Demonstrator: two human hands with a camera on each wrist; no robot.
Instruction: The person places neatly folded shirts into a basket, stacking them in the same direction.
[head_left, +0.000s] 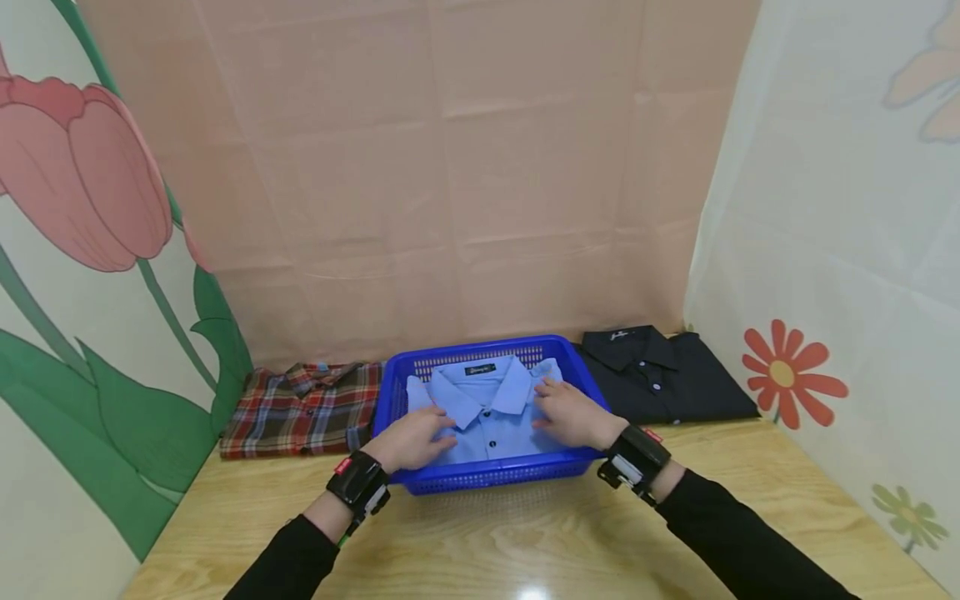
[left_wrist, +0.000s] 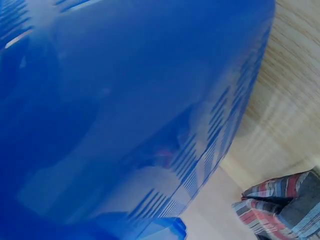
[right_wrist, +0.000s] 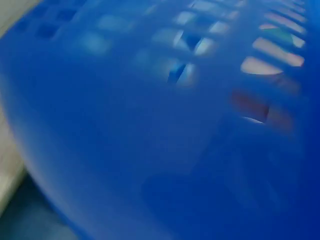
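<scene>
A folded light blue shirt (head_left: 483, 421) lies collar-up inside a blue plastic basket (head_left: 495, 477) with perforated walls. Over the basket's front left corner, my left hand (head_left: 412, 437) reaches in, its loosely bent fingers at the shirt's left side. My right hand (head_left: 573, 412) reaches over the right side, fingertips spread on or just above the shirt's right shoulder. Both wrist views are filled by the basket's wall (left_wrist: 125, 75) at close range, so neither shows fingers. Whether the fingertips press the cloth cannot be told.
A folded red plaid shirt (head_left: 307, 412) lies left of the basket, close against it. On the right lies a folded black shirt (head_left: 667, 383) with its collar up. All stand on a wooden table (head_left: 480, 542), backed by a pinkish-brown sheet (head_left: 450, 183).
</scene>
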